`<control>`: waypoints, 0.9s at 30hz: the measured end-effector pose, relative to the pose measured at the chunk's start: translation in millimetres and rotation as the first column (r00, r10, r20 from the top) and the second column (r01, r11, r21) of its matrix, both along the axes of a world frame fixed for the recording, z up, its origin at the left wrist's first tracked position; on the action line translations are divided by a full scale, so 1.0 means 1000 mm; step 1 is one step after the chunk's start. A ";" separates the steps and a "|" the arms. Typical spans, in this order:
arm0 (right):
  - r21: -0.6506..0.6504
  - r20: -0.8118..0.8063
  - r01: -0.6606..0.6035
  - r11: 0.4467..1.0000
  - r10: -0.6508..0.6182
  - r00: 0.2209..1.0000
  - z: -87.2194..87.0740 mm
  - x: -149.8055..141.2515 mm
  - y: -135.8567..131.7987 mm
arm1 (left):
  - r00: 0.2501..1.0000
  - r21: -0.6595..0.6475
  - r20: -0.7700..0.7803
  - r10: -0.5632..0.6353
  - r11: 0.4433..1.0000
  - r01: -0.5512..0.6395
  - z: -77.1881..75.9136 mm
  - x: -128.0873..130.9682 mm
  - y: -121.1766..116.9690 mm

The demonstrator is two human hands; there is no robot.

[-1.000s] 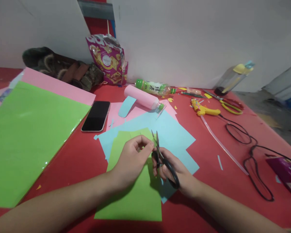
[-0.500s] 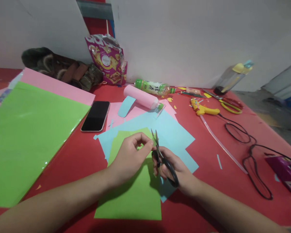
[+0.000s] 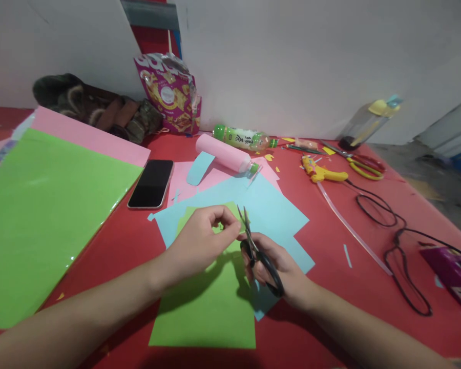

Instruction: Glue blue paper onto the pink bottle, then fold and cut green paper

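My left hand (image 3: 205, 238) is closed in a pinch, thumb against forefinger, on what looks like a small piece of green paper (image 3: 220, 224), mostly hidden by the fingers. In my right hand (image 3: 274, 261) is a pair of black-handled scissors (image 3: 269, 269), their blades slightly parted and pointing up beside my left fingertips. Beneath both hands lies a green sheet of paper (image 3: 207, 318), over a light-blue sheet with cut edges (image 3: 288, 210). Behind them, a pink paper-wrapped bottle (image 3: 223, 152) lies on its side with a blue paper strip (image 3: 201, 168) against it.
Left are a phone (image 3: 151, 184) and large green sheets (image 3: 49, 215). A snack bag (image 3: 169, 95), a drink bottle (image 3: 242, 137) and a clear bottle (image 3: 363, 125) line the wall. Right are a yellow glue gun (image 3: 325, 173) with its cord, yellow-and-red-handled scissors (image 3: 364, 166) and a purple box (image 3: 451, 274).
My left hand has shifted slightly left and up, and the scissors' tips have moved slightly left with it. The things on the table stay where they were.
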State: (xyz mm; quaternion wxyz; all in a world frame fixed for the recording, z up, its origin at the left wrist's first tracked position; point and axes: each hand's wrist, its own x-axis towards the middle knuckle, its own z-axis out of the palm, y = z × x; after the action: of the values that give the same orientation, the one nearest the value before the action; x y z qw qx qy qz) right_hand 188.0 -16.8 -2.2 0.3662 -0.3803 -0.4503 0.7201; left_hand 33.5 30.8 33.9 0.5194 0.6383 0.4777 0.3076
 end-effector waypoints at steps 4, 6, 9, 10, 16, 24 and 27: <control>-0.022 -0.017 -0.001 1.000 0.001 1.000 -0.001 0.000 0.000 | 1.000 -0.001 -0.023 -0.011 1.000 0.011 0.002 -0.001 0.000; -0.034 -0.022 0.000 0.999 -0.001 1.000 0.000 -0.001 0.000 | 0.999 -0.010 -0.031 -0.020 1.000 0.020 0.004 -0.002 0.001; -0.047 -0.020 -0.004 0.999 0.003 1.000 0.001 -0.001 0.000 | 0.998 -0.030 -0.053 -0.034 0.999 0.033 0.006 -0.002 0.003; -0.051 -0.017 -0.009 0.999 0.008 1.000 0.001 -0.001 0.000 | 0.997 -0.033 -0.064 -0.038 0.999 0.036 0.007 -0.003 0.003; -0.055 -0.001 -0.025 0.998 0.025 1.000 0.002 0.000 0.001 | 0.987 -0.016 -0.140 -0.073 0.997 0.072 0.008 -0.008 0.008; -0.056 0.054 -0.033 0.998 0.036 0.998 0.005 -0.001 0.001 | 0.962 -0.023 -0.232 -0.147 0.989 0.146 0.012 -0.012 0.011; -0.052 0.068 -0.033 0.998 0.037 0.997 0.005 -0.002 0.001 | 0.952 -0.015 -0.259 -0.166 0.986 0.167 0.013 -0.013 0.013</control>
State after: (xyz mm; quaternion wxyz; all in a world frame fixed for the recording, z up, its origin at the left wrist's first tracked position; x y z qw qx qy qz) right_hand 186.4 -15.4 3.1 0.3278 -0.4062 -0.4507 0.7242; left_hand 20.5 43.8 47.0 0.4743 0.7128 0.4850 0.1782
